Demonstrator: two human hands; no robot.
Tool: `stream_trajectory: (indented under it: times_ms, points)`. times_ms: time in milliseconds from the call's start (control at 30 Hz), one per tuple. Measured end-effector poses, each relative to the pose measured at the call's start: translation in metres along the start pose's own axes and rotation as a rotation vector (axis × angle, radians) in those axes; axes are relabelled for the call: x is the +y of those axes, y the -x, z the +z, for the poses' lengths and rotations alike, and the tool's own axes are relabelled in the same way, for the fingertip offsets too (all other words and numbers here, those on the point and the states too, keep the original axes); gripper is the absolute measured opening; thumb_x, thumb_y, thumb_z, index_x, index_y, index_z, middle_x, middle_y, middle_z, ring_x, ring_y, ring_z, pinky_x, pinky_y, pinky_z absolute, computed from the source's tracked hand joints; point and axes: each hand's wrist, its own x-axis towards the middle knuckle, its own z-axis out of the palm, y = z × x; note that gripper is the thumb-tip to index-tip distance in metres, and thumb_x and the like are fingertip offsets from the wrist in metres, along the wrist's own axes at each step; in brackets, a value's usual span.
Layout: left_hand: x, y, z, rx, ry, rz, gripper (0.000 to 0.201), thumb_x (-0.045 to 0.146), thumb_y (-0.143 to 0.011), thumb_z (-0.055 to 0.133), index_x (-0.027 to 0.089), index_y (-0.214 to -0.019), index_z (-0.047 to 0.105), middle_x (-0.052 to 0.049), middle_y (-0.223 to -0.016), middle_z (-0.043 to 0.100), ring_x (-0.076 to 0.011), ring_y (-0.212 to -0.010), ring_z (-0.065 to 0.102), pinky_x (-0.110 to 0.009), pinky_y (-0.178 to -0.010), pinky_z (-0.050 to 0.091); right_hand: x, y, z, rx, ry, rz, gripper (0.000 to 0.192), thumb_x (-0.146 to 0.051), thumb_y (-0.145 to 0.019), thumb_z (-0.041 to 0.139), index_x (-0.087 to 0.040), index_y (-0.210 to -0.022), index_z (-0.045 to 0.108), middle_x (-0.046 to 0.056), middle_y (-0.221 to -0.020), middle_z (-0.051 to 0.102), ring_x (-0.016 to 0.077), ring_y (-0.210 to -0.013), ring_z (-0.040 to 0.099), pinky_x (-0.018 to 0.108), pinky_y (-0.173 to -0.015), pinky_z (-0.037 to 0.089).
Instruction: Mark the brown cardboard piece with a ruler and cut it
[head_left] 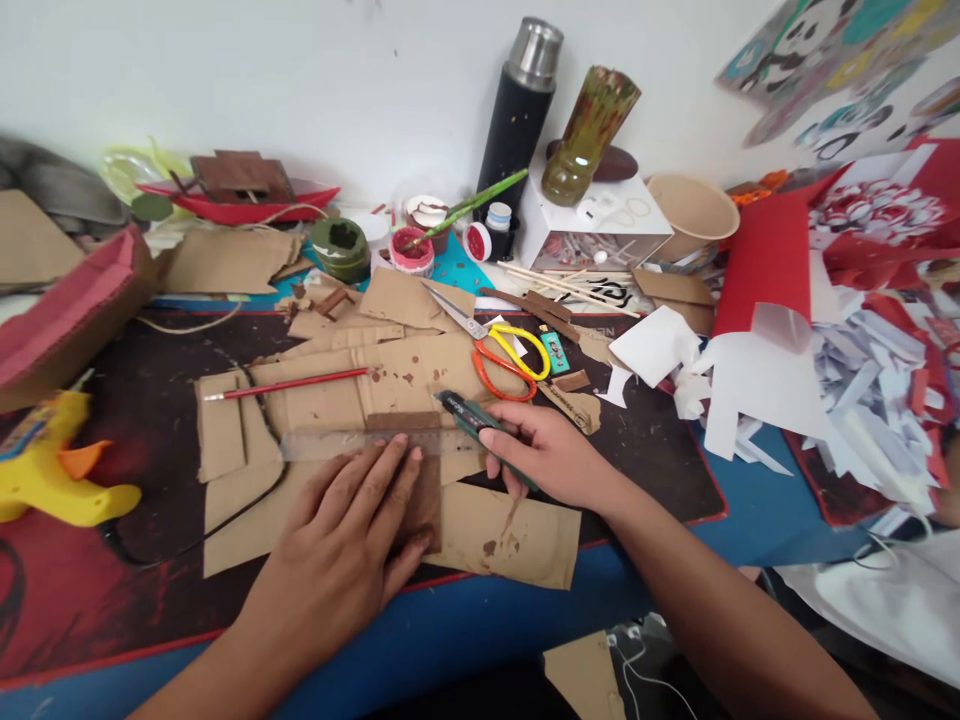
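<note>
On the dark mat (150,400), left hand (352,530) lies flat, pinning clear ruler (360,443) across brown cardboard strip (420,490) as a straightedge; right hand (547,455) grips green utility knife (469,415) at ruler's edge.

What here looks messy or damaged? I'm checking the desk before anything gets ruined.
The cardboard under the right hand carries brown stains, and white paper scraps lie heaped at the desk's right. The left hand presses the ruler flat.
</note>
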Motion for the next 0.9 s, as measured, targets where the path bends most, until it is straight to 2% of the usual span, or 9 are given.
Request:
stream_trajectory:
  times_ms: [200, 600, 733, 900]
  points:
    - [-0.0001, -0.0009, -0.0006, 0.001, -0.002, 0.011, 0.061, 0.038, -0.114, 0.051, 0.005, -0.164, 0.054, -0.024, -0.161, 0.068, -0.0401, -0.136, 0.068, -0.054, -0.123, 0.041, 0.0004, 0.0005, 0.0011, 0.014, 0.009, -0.011, 0.023, -0.043, -0.109, 0.062, -0.021, -0.103, 0.064, -0.003, -0.079, 0.071, 0.0082, -0.05, 0.064, 0.019, -0.048, 0.053]
    - [0.0006, 0.0011, 0.0019, -0.009, 0.058, -0.026, 0.079, 0.045, -0.114, 0.053, 0.011, -0.181, 0.028, -0.023, -0.166, 0.064, -0.0412, -0.141, 0.066, -0.057, -0.125, 0.041, 0.0004, -0.0003, 0.0013, 0.017, -0.012, -0.011, 0.025, -0.045, -0.108, 0.065, -0.022, -0.099, 0.062, -0.003, -0.078, 0.071, 0.0082, -0.049, 0.063, 0.019, -0.047, 0.053]
    - [0.0016, 0.0019, 0.0011, -0.021, 0.11, -0.066, 0.078, 0.049, -0.114, 0.054, 0.015, -0.181, 0.032, -0.02, -0.167, 0.064, -0.0406, -0.143, 0.066, -0.056, -0.126, 0.041, 0.0006, 0.0003, 0.0014, 0.012, -0.023, -0.015, 0.026, -0.045, -0.108, 0.065, -0.022, -0.098, 0.061, -0.003, -0.078, 0.071, 0.0082, -0.049, 0.063, 0.019, -0.048, 0.053]
    - [0.0022, 0.0023, 0.0003, -0.021, 0.109, -0.067, 0.072, 0.048, -0.115, 0.054, 0.013, -0.177, 0.041, -0.021, -0.167, 0.064, -0.0406, -0.143, 0.066, -0.056, -0.126, 0.041, 0.0013, 0.0011, 0.0008, 0.017, -0.024, -0.018, 0.026, -0.045, -0.109, 0.064, -0.022, -0.099, 0.062, -0.003, -0.078, 0.071, 0.0085, -0.05, 0.064, 0.019, -0.048, 0.053]
